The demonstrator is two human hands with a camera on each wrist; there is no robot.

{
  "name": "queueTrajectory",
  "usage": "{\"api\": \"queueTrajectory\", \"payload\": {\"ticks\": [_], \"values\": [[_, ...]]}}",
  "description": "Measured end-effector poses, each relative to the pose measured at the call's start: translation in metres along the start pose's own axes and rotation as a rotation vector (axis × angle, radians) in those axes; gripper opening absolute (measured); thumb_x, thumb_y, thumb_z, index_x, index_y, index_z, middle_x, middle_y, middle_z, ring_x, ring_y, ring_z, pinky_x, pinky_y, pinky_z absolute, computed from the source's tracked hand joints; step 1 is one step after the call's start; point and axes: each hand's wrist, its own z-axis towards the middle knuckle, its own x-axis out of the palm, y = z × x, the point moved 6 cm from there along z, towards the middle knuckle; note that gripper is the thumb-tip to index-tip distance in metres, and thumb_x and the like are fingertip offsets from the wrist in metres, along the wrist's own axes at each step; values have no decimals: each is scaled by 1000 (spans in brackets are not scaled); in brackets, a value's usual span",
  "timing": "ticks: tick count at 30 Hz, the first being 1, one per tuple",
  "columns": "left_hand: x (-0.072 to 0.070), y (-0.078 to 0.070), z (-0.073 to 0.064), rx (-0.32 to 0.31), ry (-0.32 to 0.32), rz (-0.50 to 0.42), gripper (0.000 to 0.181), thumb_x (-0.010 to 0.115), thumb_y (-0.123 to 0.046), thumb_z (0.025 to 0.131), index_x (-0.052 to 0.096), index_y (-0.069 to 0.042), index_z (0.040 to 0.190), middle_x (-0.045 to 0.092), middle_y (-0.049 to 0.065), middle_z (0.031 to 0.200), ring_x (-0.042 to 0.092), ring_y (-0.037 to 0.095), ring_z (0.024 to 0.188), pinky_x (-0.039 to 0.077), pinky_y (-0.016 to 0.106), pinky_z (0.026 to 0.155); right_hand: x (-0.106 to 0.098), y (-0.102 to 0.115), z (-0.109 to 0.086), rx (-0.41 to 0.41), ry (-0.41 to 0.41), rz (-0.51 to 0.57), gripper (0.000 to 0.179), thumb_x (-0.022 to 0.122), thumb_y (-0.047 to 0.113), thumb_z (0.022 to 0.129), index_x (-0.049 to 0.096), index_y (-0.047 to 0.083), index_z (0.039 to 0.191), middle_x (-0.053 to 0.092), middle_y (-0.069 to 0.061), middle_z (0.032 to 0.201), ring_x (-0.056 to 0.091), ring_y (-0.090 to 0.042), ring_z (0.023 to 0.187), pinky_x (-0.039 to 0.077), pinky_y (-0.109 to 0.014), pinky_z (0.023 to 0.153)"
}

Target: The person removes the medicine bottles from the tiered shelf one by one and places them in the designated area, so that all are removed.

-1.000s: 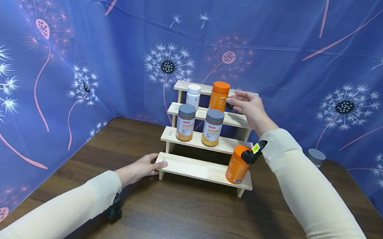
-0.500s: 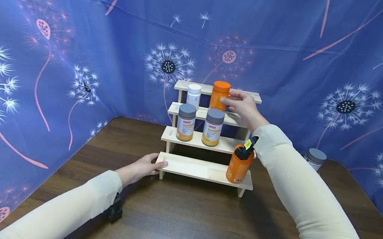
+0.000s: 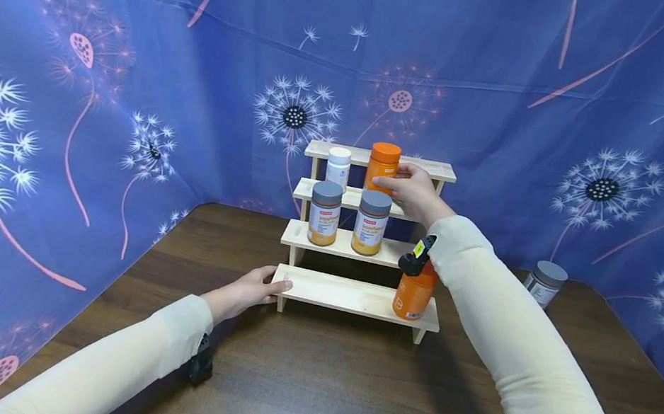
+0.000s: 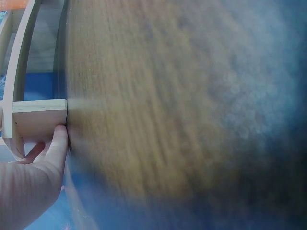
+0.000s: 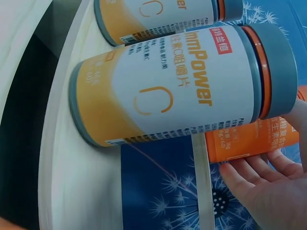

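A stepped wooden display rack (image 3: 339, 291) stands on the table. My left hand (image 3: 249, 288) grips the left end of its lowest step; the left wrist view has the fingers (image 4: 58, 143) against the rack's side piece. On the third step up is an orange bottle (image 3: 381, 166) with an orange lid. My right hand (image 3: 414, 192) holds it from the right, thumb across its front and fingers behind, partly hidden. Two grey-lidded bottles, one left (image 3: 324, 214) and one right (image 3: 371, 223), stand a step lower, in front. A small white bottle (image 3: 338, 167) is left of the orange one.
Another orange bottle (image 3: 412, 296) stands at the right of the lowest step, below my right wrist. A grey-lidded jar (image 3: 544, 283) is on the brown table (image 3: 305, 389) at the back right. A blue dandelion-print cloth (image 3: 496, 60) hangs behind.
My right hand has moved left from beside the upper orange bottle and now wraps around it. The left hand keeps its hold on the rack.
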Motion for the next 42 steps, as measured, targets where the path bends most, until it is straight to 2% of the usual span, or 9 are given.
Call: {"api": "queueTrajectory", "payload": {"ticks": [8,19,25,34,42], "values": [[2,-2,-1,9,6,13,59,56,-19,99,31,11,143,48,27,134,55,23,113,51,41,104,4,1,3,-12,50,-30,71,75,17,86,34,10,144,44,-13,143,51,-27,127,48,-39,107],[2,-4,-1,15,7,6,57,56,-18,99,32,10,143,49,26,134,55,22,112,50,42,104,5,3,3,-54,60,-121,66,74,21,87,38,9,140,45,-14,138,50,-28,126,49,-42,106],[1,-3,0,18,9,-4,58,56,-18,99,31,10,143,48,26,134,54,22,112,50,43,105,4,2,4,-73,90,-181,68,73,24,88,36,9,142,44,-14,139,49,-29,125,49,-45,105],[1,-1,-1,8,-3,-16,56,57,-16,98,34,9,142,50,24,131,56,21,110,50,42,104,6,-1,7,-97,117,-164,64,72,22,89,37,10,141,45,-13,137,50,-29,124,50,-46,104],[1,-1,-2,7,0,-2,56,57,-18,99,34,9,143,52,24,130,56,20,109,51,41,103,6,0,6,-76,140,-134,67,71,20,90,34,10,145,43,-13,142,48,-29,128,47,-47,108]]}}
